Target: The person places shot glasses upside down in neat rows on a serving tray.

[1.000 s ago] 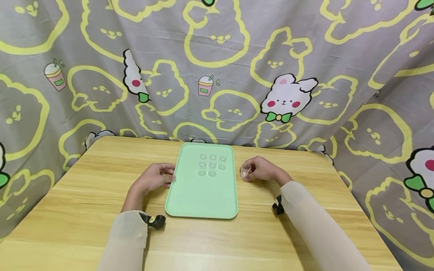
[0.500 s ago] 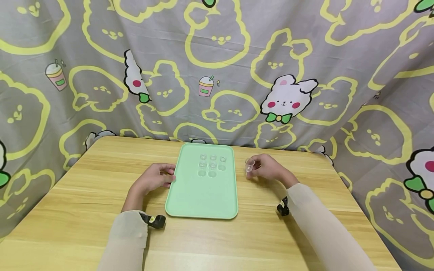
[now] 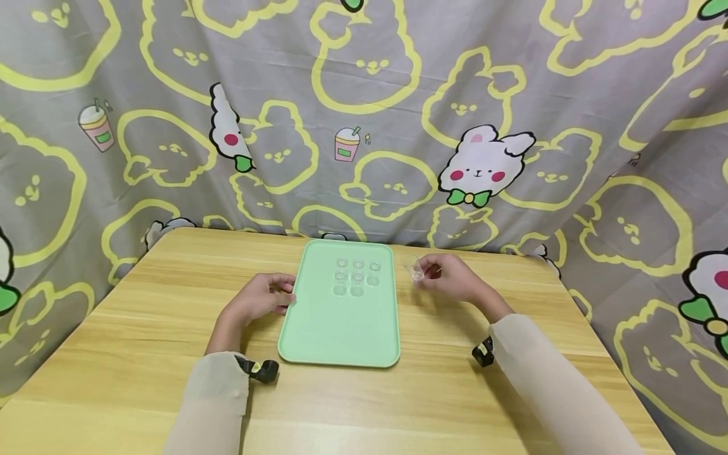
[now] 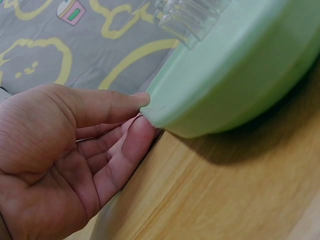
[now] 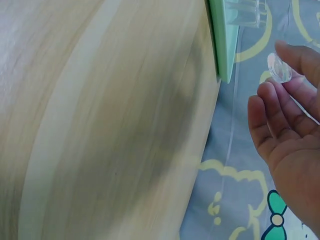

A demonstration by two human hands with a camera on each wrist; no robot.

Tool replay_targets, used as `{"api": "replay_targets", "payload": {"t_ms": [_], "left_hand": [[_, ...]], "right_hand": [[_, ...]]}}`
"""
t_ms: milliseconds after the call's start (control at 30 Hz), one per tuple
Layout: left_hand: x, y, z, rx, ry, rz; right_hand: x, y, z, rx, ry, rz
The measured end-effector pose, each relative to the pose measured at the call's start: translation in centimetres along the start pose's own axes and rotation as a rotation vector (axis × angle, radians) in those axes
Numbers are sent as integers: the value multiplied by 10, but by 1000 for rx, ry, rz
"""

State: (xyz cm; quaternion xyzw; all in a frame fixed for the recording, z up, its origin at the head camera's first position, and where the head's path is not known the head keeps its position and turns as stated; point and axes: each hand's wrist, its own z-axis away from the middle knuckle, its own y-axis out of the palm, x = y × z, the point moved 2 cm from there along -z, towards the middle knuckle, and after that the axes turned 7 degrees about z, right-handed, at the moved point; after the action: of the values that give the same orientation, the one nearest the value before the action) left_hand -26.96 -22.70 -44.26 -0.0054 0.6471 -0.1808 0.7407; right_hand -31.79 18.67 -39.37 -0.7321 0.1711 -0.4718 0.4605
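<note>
A light green tray [image 3: 335,335] lies on the table, with several small clear cups [image 3: 357,278] standing in short rows on its far half. My left hand [image 3: 258,300] pinches the tray's left rim; in the left wrist view the thumb and a finger [image 4: 131,132] meet at its edge. Off the tray's right side, my right hand [image 3: 452,278] holds another small clear cup [image 3: 418,273] above the table. That cup is tilted, its round base [image 5: 280,70] turned toward the right wrist camera between thumb and fingers. Its rim is hard to make out.
The wooden table [image 3: 466,404] extends around the tray on all sides. A grey curtain [image 3: 398,126] with yellow outlines hangs right behind the table's far edge. Both wrists carry a small black camera [image 3: 483,351].
My right hand has moved a little right and away from me. The cup in it has turned from upright to tilted. The left hand keeps its place on the tray.
</note>
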Motion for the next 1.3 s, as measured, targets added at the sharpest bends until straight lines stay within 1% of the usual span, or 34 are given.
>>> {"api": "replay_targets", "payload": {"t_ms": [267,567,700,1033,1300], "left_hand": [[3,-1,-2,-2,2,0],[4,-1,-3,-5,3,-3],[4,-1,-3,-3,4,-1],[2,0,-3,-4,2,9],[3,0,-2,-6,-5,2]], "right_hand": [[10,-2,2,-7,14,-15],[18,3,-1,-17,-50,-23],[22,7,-3,-15,-61,-28],[32,14,-11,-51,-108,12],[41,21,-17,-30,-131,40]]}}
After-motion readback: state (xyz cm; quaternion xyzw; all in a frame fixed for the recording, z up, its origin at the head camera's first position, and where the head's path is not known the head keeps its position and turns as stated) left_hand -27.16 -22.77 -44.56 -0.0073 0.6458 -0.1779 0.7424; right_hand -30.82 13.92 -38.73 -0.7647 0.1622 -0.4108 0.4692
